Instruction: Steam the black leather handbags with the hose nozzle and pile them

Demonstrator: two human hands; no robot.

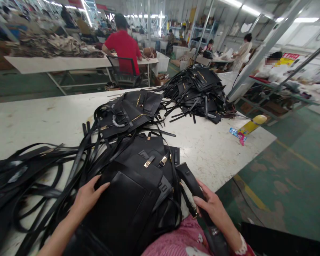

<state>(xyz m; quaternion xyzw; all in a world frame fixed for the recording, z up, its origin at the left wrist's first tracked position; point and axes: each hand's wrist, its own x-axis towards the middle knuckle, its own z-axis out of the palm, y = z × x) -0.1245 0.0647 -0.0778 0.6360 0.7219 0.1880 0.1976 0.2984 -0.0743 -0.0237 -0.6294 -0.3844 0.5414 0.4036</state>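
Note:
My right hand (214, 208) is closed around a wide black leather strap (189, 177), thumb across its face, near the table's front edge. A small gold buckle hangs on a narrower strap just left of it. My left hand (86, 197) lies at the left side of a black leather bag (120, 199) in front of me, thumb and fingers apart; some fingers are partly hidden. Beneath and beyond this bag are more black leather pieces (141, 160) with gold clasps and raised lettering. Long thin straps (77, 163) tangle beside my left forearm.
On the white table (202, 156), more black bags (133, 110) lie in the middle, with a larger heap (200, 89) at the far end. A yellow cylinder (252, 124) and a small blue-and-pink wrapper stand near the right edge. Beyond, a person in red (124, 46) sits at another table.

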